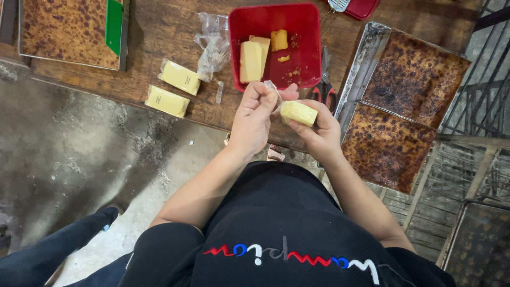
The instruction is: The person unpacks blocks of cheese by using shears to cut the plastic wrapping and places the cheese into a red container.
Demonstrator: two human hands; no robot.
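My right hand grips a pale yellow block of butter at its lower end. My left hand pinches a strip of clear wrapper that is still attached at the block's upper left corner. Both hands hover over the near edge of a wooden table, just below a red square container. Inside the container lie two unwrapped butter blocks and some smaller yellow pieces.
Two wrapped butter blocks lie left of the container beside crumpled clear plastic. Red-handled scissors rest right of the container. Dark stained baking trays sit at right, another tray at top left. Someone's leg stands lower left.
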